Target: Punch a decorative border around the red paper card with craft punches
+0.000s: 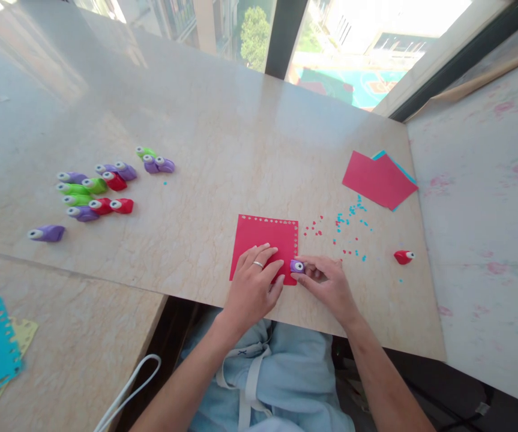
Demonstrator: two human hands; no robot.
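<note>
Red paper square [264,240] lies flat under the left hand [253,287]; the right hand's [328,287] grip pinches one purple punch [297,266].

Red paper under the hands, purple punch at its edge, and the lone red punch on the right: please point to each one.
red paper [263,234], head view, on its bare upper middle.
purple punch [297,266], head view, on its body beside the white button.
red punch [403,257], head view, on the middle of its body.
</note>
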